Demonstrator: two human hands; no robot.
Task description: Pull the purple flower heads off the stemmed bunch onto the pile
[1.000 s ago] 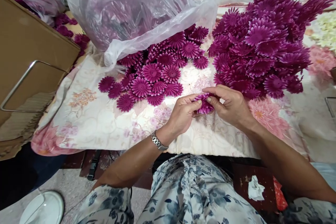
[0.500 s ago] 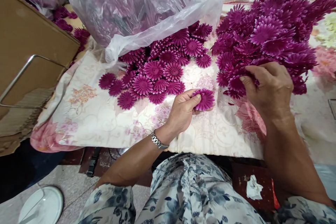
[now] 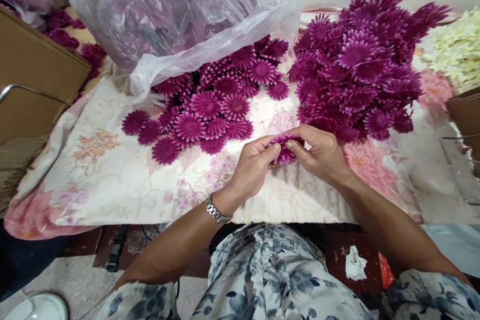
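Note:
A purple artificial flower head (image 3: 284, 156) is pinched between my two hands, low over the middle of the tablecloth. My left hand (image 3: 255, 162) grips its left side with thumb and fingers, and a metal-band watch circles that wrist. My right hand (image 3: 318, 152) pinches the right side, thumb on top. The petals look squeezed upward between the thumbs; the underside is hidden by my fingers. Left of my hands lie several loose flower heads (image 3: 207, 105), flat and face up. Beyond my right hand rises a tall heap of purple flowers (image 3: 356, 55).
A clear plastic bag (image 3: 180, 15) of more purple pieces stands behind the loose flower heads. Cardboard boxes flank the table, one at left (image 3: 37, 60) and one at right (image 3: 467, 115). Pale yellow flowers (image 3: 455, 50) lie far right. A floral tablecloth (image 3: 123, 195) covers the table.
My right hand has come from the purple heap to the flower head in my left hand and now pinches it too. The petals are now folded up. The view has shifted rightward.

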